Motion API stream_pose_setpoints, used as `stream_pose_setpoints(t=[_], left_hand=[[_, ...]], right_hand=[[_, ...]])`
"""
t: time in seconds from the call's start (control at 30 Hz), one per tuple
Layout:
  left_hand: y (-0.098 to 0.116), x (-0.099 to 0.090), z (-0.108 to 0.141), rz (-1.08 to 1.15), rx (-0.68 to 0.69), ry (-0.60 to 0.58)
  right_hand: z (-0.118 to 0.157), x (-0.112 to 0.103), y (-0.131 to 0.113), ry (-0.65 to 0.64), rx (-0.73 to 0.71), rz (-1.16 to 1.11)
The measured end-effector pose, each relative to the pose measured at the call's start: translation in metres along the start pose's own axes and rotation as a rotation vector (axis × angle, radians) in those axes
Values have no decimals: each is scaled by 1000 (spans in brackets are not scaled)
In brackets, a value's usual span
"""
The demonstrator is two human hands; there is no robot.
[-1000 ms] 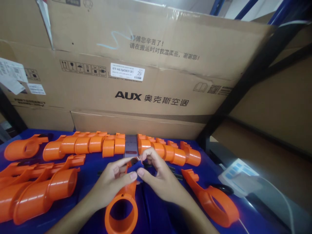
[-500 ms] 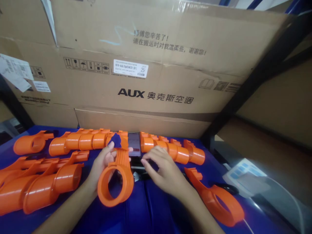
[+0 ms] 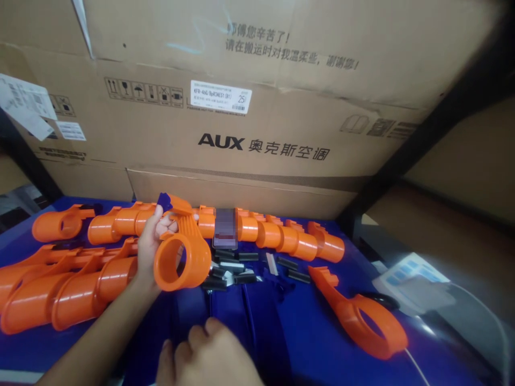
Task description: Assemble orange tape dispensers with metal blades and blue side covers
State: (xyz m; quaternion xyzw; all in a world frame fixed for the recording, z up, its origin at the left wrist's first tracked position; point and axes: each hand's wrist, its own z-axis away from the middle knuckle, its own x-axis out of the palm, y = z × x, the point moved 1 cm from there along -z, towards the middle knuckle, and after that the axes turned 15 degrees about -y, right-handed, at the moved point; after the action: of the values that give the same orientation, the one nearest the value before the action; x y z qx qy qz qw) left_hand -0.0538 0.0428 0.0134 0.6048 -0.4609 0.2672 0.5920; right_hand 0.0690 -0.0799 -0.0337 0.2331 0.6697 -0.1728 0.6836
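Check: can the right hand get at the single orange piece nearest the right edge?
Probably yes. Blue surface lies between the right hand and that orange piece, with nothing seen in the way; the left hand, holding a similar part, is on the other side.

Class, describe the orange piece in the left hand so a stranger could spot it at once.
Find the large cardboard box marked AUX, then drop to the blue surface before it, lined with orange parts. Left of centre, the left hand grips one orange piece, its ring facing you. Unlike the neighbours, it is held up, with dark blue material at its top.
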Motion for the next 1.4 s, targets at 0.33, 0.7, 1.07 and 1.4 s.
stream_pose_setpoints(t=[0.33,0.7,1.07,1.4], left_hand=[[-8,2,2,-132,46,-35],[-13,2,7,-53,-6,-36],[-5,2,7,-70,85,-133],[-8,4,25,-6,223,-183]], right_hand=[[-44,73,-40,-57,-1,72],[-33,31,-24,-56,4,-26],[-23,17,-4,121,-16,38],[31,-67,67,208,-28,166]])
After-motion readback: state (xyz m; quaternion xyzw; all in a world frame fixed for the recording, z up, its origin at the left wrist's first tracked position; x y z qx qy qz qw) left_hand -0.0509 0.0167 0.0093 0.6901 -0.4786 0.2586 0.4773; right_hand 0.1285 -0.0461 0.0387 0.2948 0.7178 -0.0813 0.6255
